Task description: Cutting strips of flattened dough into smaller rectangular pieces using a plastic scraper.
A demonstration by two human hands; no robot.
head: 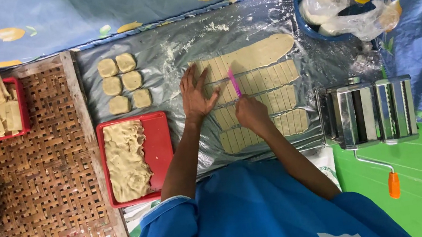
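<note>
Flowered blue cloth covers the floor where a person in a blue top works dough on a floured plastic sheet (166, 57). At nine o'clock, on a woven mat (35, 193), a small red tray (21, 104) holds a loose heap of cut dough pieces. Toward the centre, six dough pats (124, 83) lie in two neat columns just above a larger red tray (161, 144) carrying a thick slab of dough, apparently stock kept within reach. At the middle, the left hand (195, 93) lies flat with fingers spread, pressing down the rolled dough strips (259, 96), seemingly to stop them sliding. Just beside it, the right hand (251, 114) is closed around a pink cutter (234, 82), its tip on the dough; both forearms reach forward from six o'clock. At three o'clock stands a metal pasta roller (370, 112) with an orange-handled crank, and at one o'clock a blue bowl (307, 25) holds bagged supplies.
</note>
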